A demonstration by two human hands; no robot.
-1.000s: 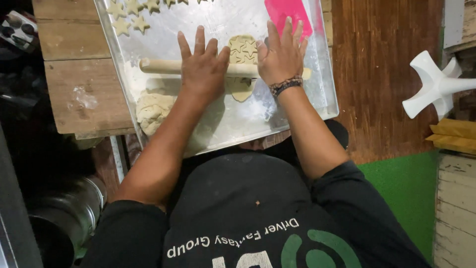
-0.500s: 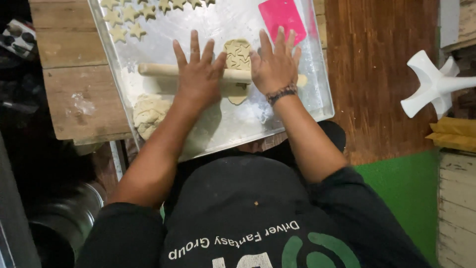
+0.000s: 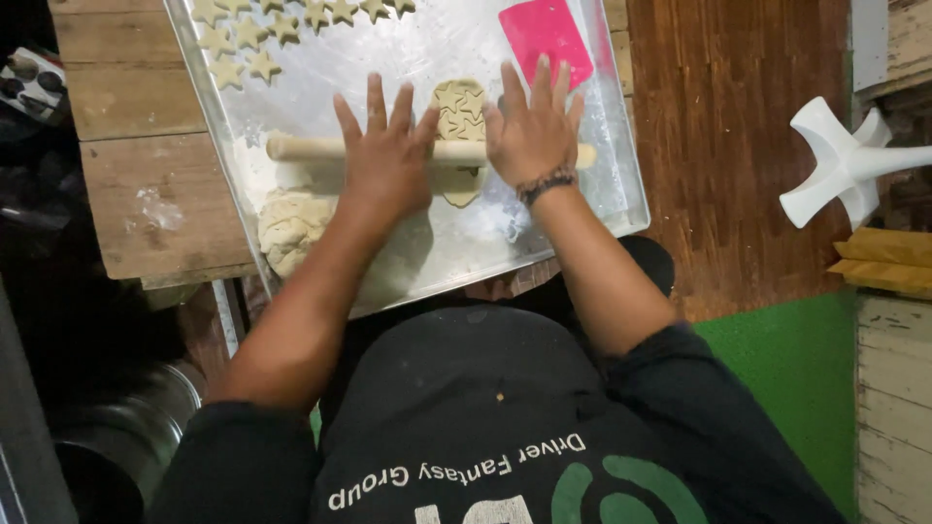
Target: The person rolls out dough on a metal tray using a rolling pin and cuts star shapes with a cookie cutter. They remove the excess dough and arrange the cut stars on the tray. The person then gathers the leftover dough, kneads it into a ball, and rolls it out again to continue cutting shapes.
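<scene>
Both my palms press flat on a wooden rolling pin (image 3: 301, 148) that lies across a metal baking tray (image 3: 408, 39). My left hand (image 3: 388, 155) covers the pin's middle, and my right hand (image 3: 532, 128) covers its right part. Under the pin lies a flattened piece of dough (image 3: 459, 107) with star-shaped holes cut in it. A lump of dough (image 3: 291, 225) sits at the tray's near left corner, beside my left forearm. Several cut star-shaped dough pieces (image 3: 248, 39) lie at the tray's far left.
A pink plastic scraper (image 3: 544, 37) lies at the tray's far right. The tray rests on a wooden table (image 3: 136, 116). A white plastic stand (image 3: 845, 160) is on the right, above yellow wooden pieces (image 3: 883, 260). A metal pot (image 3: 116, 456) stands low on the left.
Both hands have rolled the pin a little away from me over the dough. The camera view has shifted slightly.
</scene>
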